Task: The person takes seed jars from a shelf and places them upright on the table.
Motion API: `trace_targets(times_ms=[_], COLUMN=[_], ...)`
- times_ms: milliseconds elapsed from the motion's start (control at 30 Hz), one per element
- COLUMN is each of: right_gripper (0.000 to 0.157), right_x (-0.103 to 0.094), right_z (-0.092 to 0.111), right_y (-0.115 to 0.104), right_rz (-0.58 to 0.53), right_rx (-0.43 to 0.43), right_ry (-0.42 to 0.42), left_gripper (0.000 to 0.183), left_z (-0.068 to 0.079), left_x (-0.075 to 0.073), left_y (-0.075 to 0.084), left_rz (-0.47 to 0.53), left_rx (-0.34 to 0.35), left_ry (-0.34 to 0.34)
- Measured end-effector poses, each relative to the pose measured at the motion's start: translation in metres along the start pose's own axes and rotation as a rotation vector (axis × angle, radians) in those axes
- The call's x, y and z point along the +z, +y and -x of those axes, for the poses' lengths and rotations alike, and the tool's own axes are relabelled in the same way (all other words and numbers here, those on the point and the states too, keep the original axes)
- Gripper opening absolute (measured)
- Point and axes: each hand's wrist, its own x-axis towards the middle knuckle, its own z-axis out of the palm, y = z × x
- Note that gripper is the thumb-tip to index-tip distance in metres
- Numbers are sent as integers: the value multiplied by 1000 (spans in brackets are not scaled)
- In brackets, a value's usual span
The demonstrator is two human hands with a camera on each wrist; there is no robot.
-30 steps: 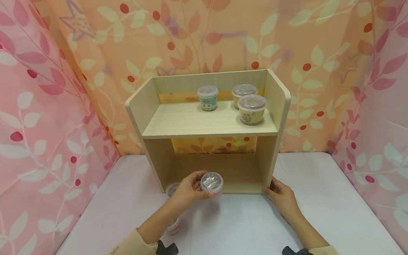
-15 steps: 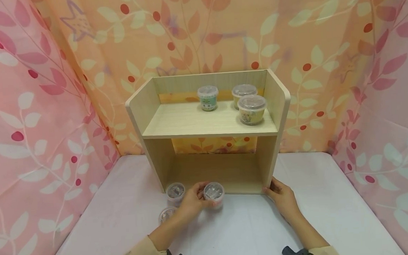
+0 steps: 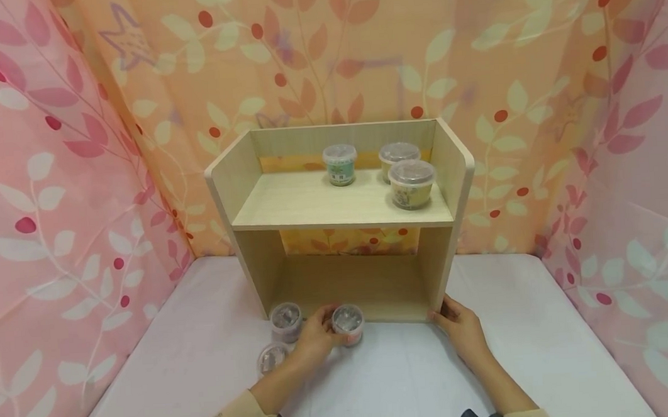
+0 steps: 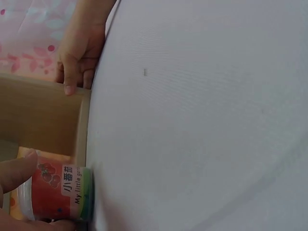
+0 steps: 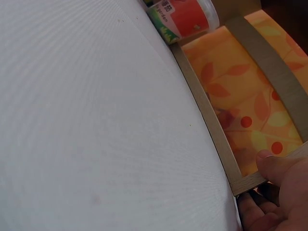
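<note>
My left hand (image 3: pixel 314 345) holds a small clear-lidded plastic tub (image 3: pixel 348 326) in front of the wooden shelf's lower opening. In the left wrist view the tub (image 4: pixel 53 187) shows a red label with tomatoes and the words "My little garden". It looks upright, at the tabletop. My right hand (image 3: pixel 464 334) grips the lower front edge of the shelf's (image 3: pixel 294 201) right side panel, thumb on the inner side and fingers outside, as the right wrist view shows. Two similar tubs stand left of my left hand, one (image 3: pixel 286 322) by the shelf's left corner, another (image 3: pixel 272 358) nearer me, partly behind my forearm.
On the upper shelf board sit a tub with a green-blue label (image 3: pixel 340 168) and two wider yellow-labelled tubs (image 3: pixel 412 192) at the right. A white-covered table (image 3: pixel 399 375) bears the shelf. Patterned cloth (image 3: pixel 494 124) hangs behind and on both sides.
My left hand has lowered the tub and brought it slightly nearer me, uncovering the two tubs on the left. The right hand stays on the shelf's panel.
</note>
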Motion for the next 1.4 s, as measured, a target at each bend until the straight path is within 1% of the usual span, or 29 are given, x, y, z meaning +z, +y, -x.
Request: trace_targets(times_ms=[200, 433, 533, 633, 667, 800, 933, 1033, 1133, 1267, 1400], right_gripper=[70, 68, 67, 67, 67, 67, 67, 68, 68, 68, 69], right_x=[1, 1, 1, 2, 2, 2, 2, 2, 2, 2, 1], right_z=[4, 1, 1, 1, 1, 0, -1, -1, 0, 0, -1], right_y=[-1, -2, -1, -1, -1, -1, -2, -3, -2, -1, -3], right_rz=[-2, 6, -4, -8, -8, 4, 11, 6, 5, 24, 25], right_rx=[-3, -37, -44, -44, -43, -35, -21, -20, -26, -28, -13], right_ry=[0, 18, 12, 12, 12, 8, -2, -6, -11, -7, -3], left_gripper=[80, 81, 86, 92, 94, 93, 91, 88, 85, 81, 78], left_z=[2, 0, 2, 6, 7, 12, 18, 26, 36, 47, 53], left_x=[0, 1, 1, 2, 2, 0, -4, -8, -12, -18, -25], left_y=[-6, -9, -7, -4, -2, 11, 31, 52, 78, 116, 159], left_rz=[47, 58, -16, -127, -163, -237, -248, -206, -185, -210, -226], left_rx=[14, 36, 62, 103, 119, 160, 185, 196, 213, 242, 289], left_ry=[-2, 3, 13, 27, 31, 48, 55, 20, -26, -80, -115])
